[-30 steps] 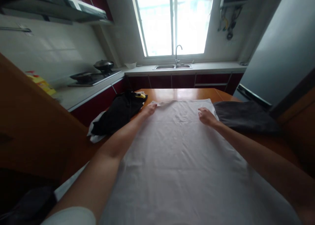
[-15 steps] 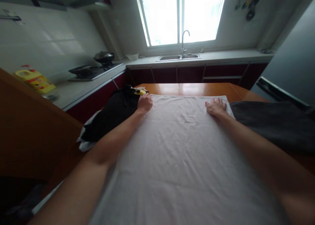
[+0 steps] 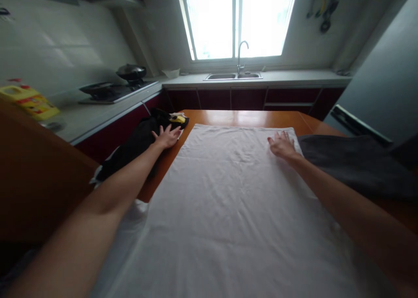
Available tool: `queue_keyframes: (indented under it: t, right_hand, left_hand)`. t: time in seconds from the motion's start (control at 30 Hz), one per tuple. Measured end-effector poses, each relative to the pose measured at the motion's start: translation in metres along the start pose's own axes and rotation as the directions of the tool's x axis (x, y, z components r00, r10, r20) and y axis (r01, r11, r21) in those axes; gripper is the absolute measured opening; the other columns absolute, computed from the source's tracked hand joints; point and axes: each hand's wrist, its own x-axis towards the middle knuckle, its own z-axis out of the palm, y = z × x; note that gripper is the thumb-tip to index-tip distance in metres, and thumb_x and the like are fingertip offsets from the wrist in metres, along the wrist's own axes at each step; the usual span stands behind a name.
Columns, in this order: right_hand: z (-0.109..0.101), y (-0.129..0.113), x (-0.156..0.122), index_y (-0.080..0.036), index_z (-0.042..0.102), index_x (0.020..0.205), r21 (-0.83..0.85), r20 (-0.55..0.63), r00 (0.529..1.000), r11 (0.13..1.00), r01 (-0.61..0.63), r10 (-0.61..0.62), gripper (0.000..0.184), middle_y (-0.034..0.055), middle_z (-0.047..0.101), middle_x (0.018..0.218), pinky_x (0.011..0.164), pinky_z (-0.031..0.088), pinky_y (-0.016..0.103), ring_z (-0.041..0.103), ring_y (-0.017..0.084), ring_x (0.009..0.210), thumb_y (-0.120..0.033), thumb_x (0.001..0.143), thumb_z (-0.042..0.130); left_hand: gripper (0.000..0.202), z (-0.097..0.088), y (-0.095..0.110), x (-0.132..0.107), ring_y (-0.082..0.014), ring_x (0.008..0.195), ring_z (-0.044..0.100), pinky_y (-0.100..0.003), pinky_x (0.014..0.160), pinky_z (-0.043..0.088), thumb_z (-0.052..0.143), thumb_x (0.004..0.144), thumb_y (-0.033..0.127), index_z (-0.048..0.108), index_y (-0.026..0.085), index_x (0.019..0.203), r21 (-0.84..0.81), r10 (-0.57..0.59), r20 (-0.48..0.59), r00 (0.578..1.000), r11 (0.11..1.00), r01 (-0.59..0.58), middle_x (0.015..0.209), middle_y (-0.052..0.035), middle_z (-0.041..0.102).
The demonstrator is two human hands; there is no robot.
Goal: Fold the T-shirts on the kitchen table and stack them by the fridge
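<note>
Remotely, I see a wooden table [image 3: 235, 115], a white garment [image 3: 225, 193] spread across it, black clothing [image 3: 133, 139] at its left. My right hand [image 3: 282, 147], fingers wide on the garment, could drag creases; my left hand [image 3: 167, 138], splayed, could snag the clothing.

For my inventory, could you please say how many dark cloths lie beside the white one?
2: black cloth on its left, partly behind the left hand, and grey cloth on its right. Others may be hidden.
</note>
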Motion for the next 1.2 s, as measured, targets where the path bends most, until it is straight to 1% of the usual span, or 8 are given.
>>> queue_keyframes:
  t: [0.13,0.2,0.3,0.67,0.87,1.03,1.13,1.2]
  right_hand:
    - [0.003,0.004,-0.001,-0.003,0.037,0.151,-0.04,-0.029,0.999,0.998,-0.043,0.042,0.066,0.0257,0.024,0.162,0.12,0.018,0.054,0.018,0.034,0.152,-0.045,0.102,0.024]
    - [0.004,0.006,0.007,-0.004,0.038,0.151,-0.037,-0.037,0.995,0.994,-0.099,0.098,0.066,0.0245,0.026,0.162,0.12,0.019,0.052,0.019,0.032,0.152,-0.045,0.102,0.024]
    - [0.005,0.009,0.019,-0.006,0.038,0.152,-0.044,-0.019,0.989,0.988,-0.148,0.148,0.07,0.0239,0.024,0.163,0.12,0.016,0.054,0.018,0.033,0.152,-0.051,0.101,0.026]
    - [0.02,0.001,0.032,-0.007,0.038,0.153,-0.04,-0.015,0.992,0.992,-0.122,0.121,0.074,0.024,0.025,0.163,0.121,0.013,0.055,0.018,0.035,0.152,-0.056,0.099,0.028]
    - [0.008,-0.013,0.019,-0.007,0.043,0.15,0.004,-0.128,0.992,1.0,-0.02,0.02,0.065,0.0224,0.029,0.162,0.12,0.018,0.055,0.022,0.032,0.151,-0.047,0.102,0.026]
    - [-0.013,-0.032,-0.05,-0.007,0.046,0.148,0.049,-0.136,0.972,0.979,0.199,-0.191,0.059,0.0229,0.033,0.16,0.118,0.025,0.056,0.026,0.033,0.151,-0.042,0.102,0.03]
    - [-0.031,-0.043,-0.136,-0.01,0.049,0.146,0.126,-0.161,0.902,0.898,0.421,-0.4,0.054,0.0218,0.038,0.158,0.118,0.029,0.056,0.03,0.032,0.149,-0.038,0.102,0.035]
    - [-0.043,-0.046,-0.209,-0.019,0.046,0.15,0.188,-0.145,0.827,0.806,0.562,-0.543,0.052,0.0159,0.039,0.158,0.118,0.031,0.056,0.032,0.029,0.149,-0.036,0.102,0.038]
  left_hand:
    - [0.06,0.019,0.055,-0.011,-0.0368,0.151,0.009,-0.063,0.12,0.006,0.029,0.105,0.049,0.032,0.018,0.157,-0.013,0.179,-0.135,0.974,0.983,-0.182,0.166,-0.009,0.022]
    - [0.058,0.032,0.082,-0.016,-0.0314,0.152,0.016,-0.055,0.123,0.013,0.032,0.104,0.048,0.035,0.023,0.156,-0.02,0.28,-0.009,0.96,0.96,-0.28,0.165,-0.0075,0.026]
    - [0.063,0.047,0.107,-0.021,-0.0344,0.153,0.017,-0.059,0.12,0.016,0.029,0.102,0.056,0.033,0.026,0.157,-0.021,0.268,0.204,0.942,0.963,-0.27,0.166,-0.0108,0.025]
    - [0.064,0.048,0.095,-0.022,-0.0339,0.152,0.02,-0.059,0.12,0.017,0.03,0.101,0.055,0.039,0.021,0.154,-0.02,0.233,0.193,0.953,0.972,-0.233,0.164,-0.0135,0.027]
    - [0.057,0.029,0.097,-0.044,-0.0313,0.151,0.024,-0.054,0.121,0.022,0.038,0.102,0.046,0.042,0.019,0.152,-0.043,0.285,0.088,0.955,0.958,-0.282,0.161,-0.0141,0.034]
    - [0.06,-0.009,0.097,-0.127,-0.0334,0.152,0.021,-0.058,0.12,0.022,0.036,0.102,0.055,0.039,0.025,0.154,-0.085,0.468,0.117,0.876,0.884,-0.46,0.163,-0.0118,0.032]
    - [0.06,-0.04,0.092,-0.197,-0.0327,0.152,0.021,-0.059,0.121,0.019,0.037,0.102,0.058,0.036,0.031,0.156,-0.122,0.567,0.193,0.801,0.824,-0.554,0.164,-0.009,0.03]
    - [0.065,-0.061,0.089,-0.246,-0.0341,0.152,0.02,-0.061,0.12,0.018,0.047,0.098,0.06,0.031,0.037,0.157,-0.176,0.656,0.292,0.696,0.752,-0.635,0.164,-0.0068,0.029]
